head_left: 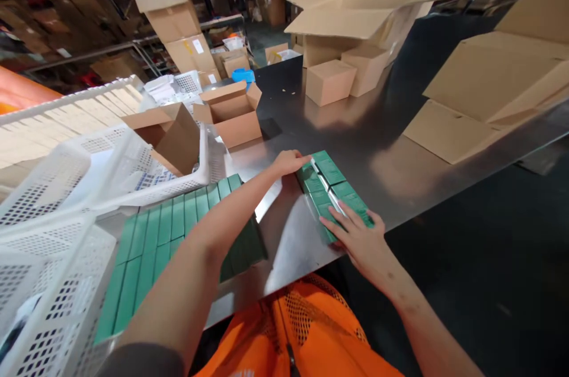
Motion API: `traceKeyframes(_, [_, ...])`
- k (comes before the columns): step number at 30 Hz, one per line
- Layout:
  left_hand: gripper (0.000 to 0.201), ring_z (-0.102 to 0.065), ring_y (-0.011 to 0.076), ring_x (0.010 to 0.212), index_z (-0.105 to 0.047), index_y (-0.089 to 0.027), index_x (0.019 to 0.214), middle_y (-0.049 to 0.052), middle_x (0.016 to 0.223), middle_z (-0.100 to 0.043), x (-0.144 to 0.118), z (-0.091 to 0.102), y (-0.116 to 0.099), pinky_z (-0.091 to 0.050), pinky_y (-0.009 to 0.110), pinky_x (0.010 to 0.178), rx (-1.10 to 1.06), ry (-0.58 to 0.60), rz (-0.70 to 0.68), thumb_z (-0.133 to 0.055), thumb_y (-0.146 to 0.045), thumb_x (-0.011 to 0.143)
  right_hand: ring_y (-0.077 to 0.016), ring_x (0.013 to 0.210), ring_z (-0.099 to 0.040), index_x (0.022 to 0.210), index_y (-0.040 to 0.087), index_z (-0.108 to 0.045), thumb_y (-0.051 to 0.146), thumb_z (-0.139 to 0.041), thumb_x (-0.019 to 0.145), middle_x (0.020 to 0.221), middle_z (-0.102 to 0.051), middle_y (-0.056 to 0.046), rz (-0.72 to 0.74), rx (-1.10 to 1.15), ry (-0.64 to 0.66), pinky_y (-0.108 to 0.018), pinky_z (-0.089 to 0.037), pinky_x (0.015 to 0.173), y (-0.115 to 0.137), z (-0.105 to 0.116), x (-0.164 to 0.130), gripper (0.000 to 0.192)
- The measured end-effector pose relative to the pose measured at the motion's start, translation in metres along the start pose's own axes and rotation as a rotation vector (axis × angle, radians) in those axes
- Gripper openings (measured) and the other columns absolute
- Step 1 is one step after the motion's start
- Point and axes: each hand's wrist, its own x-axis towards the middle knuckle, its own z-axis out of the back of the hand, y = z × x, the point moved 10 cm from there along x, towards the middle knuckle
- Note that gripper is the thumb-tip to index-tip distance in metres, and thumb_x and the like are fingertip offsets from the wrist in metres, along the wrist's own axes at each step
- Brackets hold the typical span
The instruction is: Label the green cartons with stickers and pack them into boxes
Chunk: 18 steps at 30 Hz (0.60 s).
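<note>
On this metal surface [284, 119], our right fingers [351, 214] spread wide across green boxes [331, 169]; our left fingers [299, 162] touch their far end, grip unclear.

The smooth grey metal desk [291, 237] bears two groups of green rectangular boxes [331, 168]. Beyond them stand closed and open brown cardboard cartons [328, 83].

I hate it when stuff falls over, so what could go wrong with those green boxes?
The smaller group of green boxes lies close to the near edge of the metal table, so a hard push might send some off. A pale line parts its two rows, so they could slip apart if the left hand and right hand press unevenly. The left arm crosses over the bigger group of green boxes, so it might bump them.
</note>
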Motion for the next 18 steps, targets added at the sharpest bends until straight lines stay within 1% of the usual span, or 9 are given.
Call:
traceKeyframes(3, [0.06, -0.069, 0.031, 0.11, -0.077, -0.016, 0.11, 0.012, 0.109, -0.077, -0.019, 0.017, 0.03, -0.052, 0.034, 0.094, 0.109, 0.029, 0.03, -0.046, -0.065, 0.094, -0.0287, 0.138, -0.049, 0.146, 0.023, -0.053, 0.009, -0.047, 0.093, 0.151, -0.055, -0.013, -0.026, 0.174, -0.068, -0.051, -0.037, 0.101, 0.038, -0.009, 0.006, 0.056])
traceKeyframes(5, [0.058, -0.065, 0.0366, 0.118, -0.079, -0.015, 0.104, 0.015, 0.112, -0.076, -0.038, 0.026, 0.059, -0.049, 0.038, 0.1, 0.214, 0.068, 0.078, -0.059, -0.066, 0.085, -0.0277, 0.137, -0.051, 0.149, 0.02, -0.05, 0.007, -0.047, 0.091, 0.152, -0.054, -0.014, -0.02, 0.346, -0.052, -0.047, -0.04, 0.1, 0.071, -0.02, 0.017, 0.059])
traceKeyframes(7, [0.058, -0.061, 0.0427, 0.123, -0.079, -0.013, 0.103, 0.019, 0.116, -0.074, -0.058, 0.031, 0.088, -0.047, 0.044, 0.103, 0.309, 0.117, 0.147, -0.07, -0.063, 0.075, -0.0277, 0.137, -0.051, 0.151, 0.018, -0.046, 0.007, -0.046, 0.091, 0.153, -0.052, -0.016, 0.028, 0.5, 0.01, -0.046, -0.043, 0.102, 0.104, -0.031, 0.029, 0.061])
traceKeyframes(8, [0.058, -0.061, 0.0439, 0.123, -0.078, -0.011, 0.105, 0.021, 0.117, -0.073, -0.067, 0.03, 0.101, -0.048, 0.045, 0.102, 0.342, 0.141, 0.18, -0.072, -0.06, 0.074, -0.0285, 0.138, -0.051, 0.152, 0.017, -0.045, 0.008, -0.046, 0.092, 0.154, -0.05, -0.018, 0.05, 0.554, 0.04, -0.048, -0.044, 0.103, 0.117, -0.035, 0.035, 0.061])
traceKeyframes(10, [0.059, -0.063, 0.0423, 0.121, -0.075, -0.01, 0.114, 0.022, 0.119, -0.072, -0.08, 0.027, 0.118, -0.05, 0.044, 0.099, 0.375, 0.179, 0.227, -0.067, -0.057, 0.078, -0.0309, 0.139, -0.05, 0.153, 0.015, -0.043, 0.012, -0.047, 0.094, 0.155, -0.046, -0.022, 0.074, 0.61, 0.091, -0.052, -0.045, 0.105, 0.132, -0.039, 0.045, 0.06])
traceKeyframes(12, [0.059, -0.065, 0.0396, 0.12, -0.072, -0.01, 0.122, 0.022, 0.121, -0.072, -0.083, 0.02, 0.123, -0.052, 0.042, 0.096, 0.38, 0.202, 0.246, -0.063, -0.053, 0.083, -0.0323, 0.142, -0.048, 0.154, 0.015, -0.042, 0.015, -0.05, 0.095, 0.157, -0.043, -0.023, 0.087, 0.633, 0.137, -0.054, -0.045, 0.107, 0.135, -0.04, 0.048, 0.06])
traceKeyframes(14, [0.056, -0.066, 0.0389, 0.118, -0.072, -0.01, 0.119, 0.023, 0.118, -0.073, -0.079, 0.015, 0.118, -0.053, 0.043, 0.095, 0.374, 0.221, 0.246, -0.068, -0.05, 0.081, -0.0318, 0.144, -0.046, 0.156, 0.016, -0.04, 0.017, -0.054, 0.094, 0.157, -0.043, -0.021, 0.113, 0.653, 0.159, -0.053, -0.046, 0.109, 0.133, -0.036, 0.045, 0.064])
traceKeyframes(16, [0.05, -0.068, 0.0365, 0.114, -0.074, -0.01, 0.112, 0.021, 0.113, -0.074, -0.07, 0.013, 0.107, -0.054, 0.044, 0.095, 0.353, 0.231, 0.226, -0.075, -0.046, 0.078, -0.031, 0.147, -0.042, 0.157, 0.018, -0.038, 0.021, -0.061, 0.092, 0.159, -0.042, -0.018, 0.126, 0.669, 0.125, -0.048, -0.046, 0.112, 0.126, -0.022, 0.038, 0.069])
traceKeyframes(18, [0.043, -0.07, 0.0296, 0.109, -0.073, -0.013, 0.11, 0.015, 0.112, -0.075, -0.057, 0.017, 0.092, -0.054, 0.046, 0.096, 0.301, 0.208, 0.18, -0.073, -0.048, 0.085, -0.0309, 0.15, -0.037, 0.158, 0.023, -0.036, 0.028, -0.069, 0.088, 0.163, -0.036, -0.013, 0.119, 0.649, 0.04, -0.045, -0.045, 0.115, 0.111, -0.002, 0.029, 0.078])
